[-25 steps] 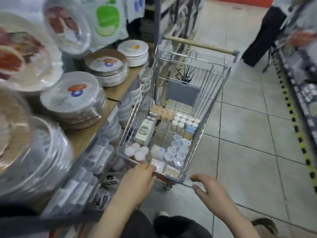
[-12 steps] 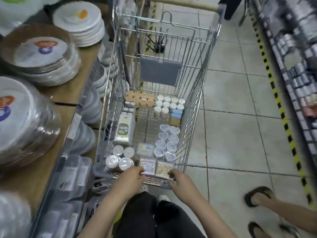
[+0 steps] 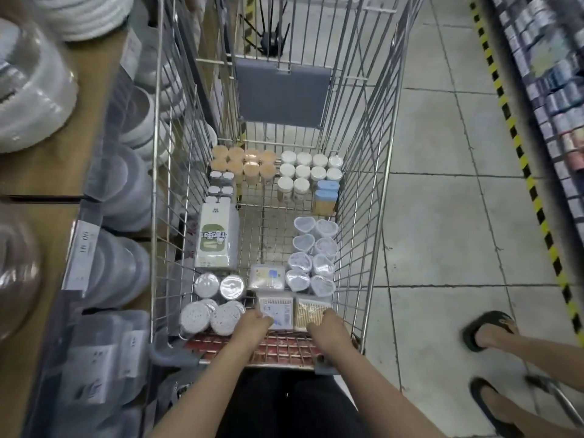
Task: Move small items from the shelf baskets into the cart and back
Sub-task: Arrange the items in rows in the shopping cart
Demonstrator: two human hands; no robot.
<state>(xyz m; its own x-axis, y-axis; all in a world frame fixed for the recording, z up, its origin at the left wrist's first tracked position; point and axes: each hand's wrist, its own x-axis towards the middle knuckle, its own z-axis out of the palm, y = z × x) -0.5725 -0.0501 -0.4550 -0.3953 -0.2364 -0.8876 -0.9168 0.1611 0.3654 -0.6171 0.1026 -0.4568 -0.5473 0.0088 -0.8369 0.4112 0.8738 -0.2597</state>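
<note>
Shiny metal wire cart; glossy plastic tubs.

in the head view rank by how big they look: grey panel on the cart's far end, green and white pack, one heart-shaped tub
1. grey panel
2. green and white pack, though it lies nearer the camera
3. heart-shaped tub, clearly smallest

Stacks of wrapped white plates sit on a wooden shelf at the left, with bowls stacked below. The floor is pale tile with a yellow-black stripe along the right-hand rack. Another person's feet in dark sandals stand at lower right.
</note>
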